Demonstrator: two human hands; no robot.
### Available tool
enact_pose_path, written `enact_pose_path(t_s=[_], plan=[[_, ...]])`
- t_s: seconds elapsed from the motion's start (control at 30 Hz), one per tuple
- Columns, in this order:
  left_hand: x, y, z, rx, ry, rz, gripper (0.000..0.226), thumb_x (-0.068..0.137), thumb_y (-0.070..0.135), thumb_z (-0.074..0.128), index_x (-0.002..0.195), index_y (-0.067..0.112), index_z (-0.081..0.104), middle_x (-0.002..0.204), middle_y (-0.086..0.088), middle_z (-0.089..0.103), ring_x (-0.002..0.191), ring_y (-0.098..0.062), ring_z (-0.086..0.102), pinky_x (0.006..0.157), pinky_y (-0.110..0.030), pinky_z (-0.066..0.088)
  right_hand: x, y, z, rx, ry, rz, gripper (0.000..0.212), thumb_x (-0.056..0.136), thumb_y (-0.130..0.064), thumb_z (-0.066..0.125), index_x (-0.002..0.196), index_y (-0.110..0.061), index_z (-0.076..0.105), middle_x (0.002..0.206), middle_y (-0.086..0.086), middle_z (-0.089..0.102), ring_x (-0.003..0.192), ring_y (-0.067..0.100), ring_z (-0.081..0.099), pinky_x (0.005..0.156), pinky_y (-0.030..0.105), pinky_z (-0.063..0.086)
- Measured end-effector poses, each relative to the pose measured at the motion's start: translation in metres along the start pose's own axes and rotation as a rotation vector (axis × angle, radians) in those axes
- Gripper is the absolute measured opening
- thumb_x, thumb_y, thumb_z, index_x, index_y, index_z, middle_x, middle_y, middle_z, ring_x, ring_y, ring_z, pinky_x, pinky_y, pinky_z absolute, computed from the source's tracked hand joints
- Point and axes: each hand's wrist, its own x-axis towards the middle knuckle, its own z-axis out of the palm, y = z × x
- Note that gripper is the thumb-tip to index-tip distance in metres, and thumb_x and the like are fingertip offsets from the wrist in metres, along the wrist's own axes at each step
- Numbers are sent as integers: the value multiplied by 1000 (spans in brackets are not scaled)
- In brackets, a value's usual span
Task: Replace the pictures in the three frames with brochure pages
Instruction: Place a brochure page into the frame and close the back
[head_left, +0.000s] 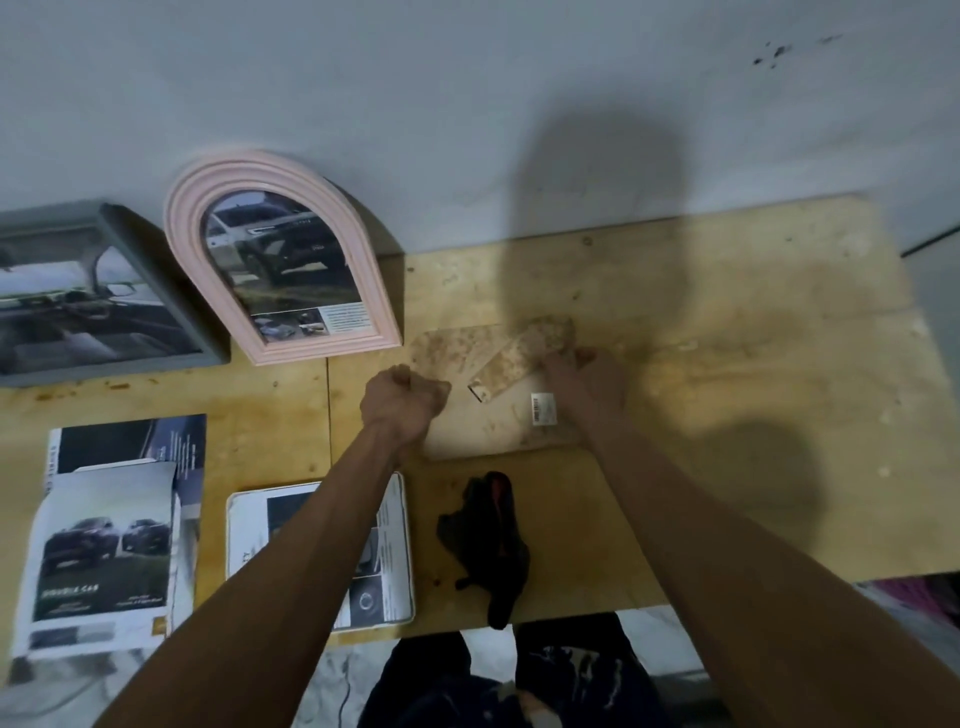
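Note:
A third frame (488, 431) lies face down in the middle of the wooden table, its mottled brown back up and a barcode sticker on it. My left hand (402, 397) has its fingers curled at the frame's left edge. My right hand (587, 374) pinches the far end of the brown easel stand (519, 358), which is lifted off the back. A grey frame (104, 306) and a pink arched frame (280, 260) lean on the wall at the left, both showing car pictures. Brochure pages (104, 540) lie at the front left.
A white rounded panel (244, 540) with a printed page on it lies under my left forearm. A black and red object (491, 540) rests near the table's front edge (571, 608). The wall runs close behind the table. My legs show below the edge.

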Motion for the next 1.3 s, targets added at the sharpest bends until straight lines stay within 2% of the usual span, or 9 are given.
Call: enact_pose_path(t_s=[0.07, 0.17, 0.3, 0.4, 0.6, 0.77, 0.87, 1.13, 1.3], plan=[[-5, 1, -4, -35, 47, 18, 43, 70, 24, 87, 102, 16, 59, 101, -3, 71, 93, -19, 66, 87, -30, 56, -2, 0, -3, 46, -42, -22, 61, 80, -53, 69, 125, -12, 58, 112, 4, 64, 83, 15, 58, 74, 33, 52], [-13, 2, -14, -52, 55, 62, 44, 74, 14, 87, 103, 13, 54, 90, -1, 65, 81, -15, 60, 64, -16, 49, -18, 1, -5, 83, -23, -51, 63, 79, -53, 72, 125, -14, 58, 100, 0, 60, 70, 3, 54, 59, 26, 47], [-30, -12, -43, -54, 45, 116, 45, 74, 16, 88, 102, 15, 53, 91, 1, 61, 85, -18, 60, 68, -24, 50, -54, 0, 1, 113, 39, -105, 56, 79, -46, 76, 120, -12, 57, 90, -5, 54, 67, 2, 49, 62, 26, 44], [-41, -34, -75, -85, 40, 118, 43, 71, 15, 90, 91, 19, 53, 84, 4, 62, 82, -19, 61, 71, -32, 57, -89, 1, 20, 123, 46, -125, 58, 78, -47, 77, 119, -14, 54, 105, 2, 59, 78, 13, 56, 69, 32, 49], [-58, -110, -145, -152, 42, 84, 48, 68, 15, 92, 100, 15, 57, 86, -3, 66, 64, -15, 57, 51, -24, 44, -159, 23, 83, 120, -40, -205, 77, 67, -52, 83, 126, -20, 45, 120, 2, 57, 100, 21, 59, 85, 42, 53], [-72, -178, -170, -110, 65, 71, 46, 62, 16, 93, 90, 21, 56, 87, -7, 72, 72, -22, 68, 52, -31, 52, -204, 53, 124, -5, -95, -194, 106, 66, -61, 80, 145, -16, 26, 140, 11, 47, 123, 34, 50, 94, 48, 48], [-77, -204, -175, -46, 60, 76, 44, 63, 20, 91, 90, 20, 57, 96, -7, 72, 84, -22, 68, 64, -34, 55, -225, 68, 135, 19, -93, -266, 100, 71, -56, 80, 146, -21, 25, 143, 8, 43, 127, 33, 47, 100, 51, 46], [-74, -230, -172, 32, 39, 142, 40, 74, 24, 85, 106, 15, 62, 100, -3, 66, 93, -22, 63, 66, -25, 44, -230, 92, 140, 67, -88, -283, 97, 71, -47, 83, 150, -28, 29, 151, 4, 38, 134, 31, 41, 104, 56, 41], [-59, -242, -178, 123, 197, 221, 37, 88, 29, 72, 118, 10, 65, 109, -10, 69, 104, -31, 64, 81, -32, 48, -224, 100, 136, 127, -34, -315, 88, 75, -40, 82, 147, -21, 35, 141, 4, 48, 124, 27, 51, 99, 49, 47]])
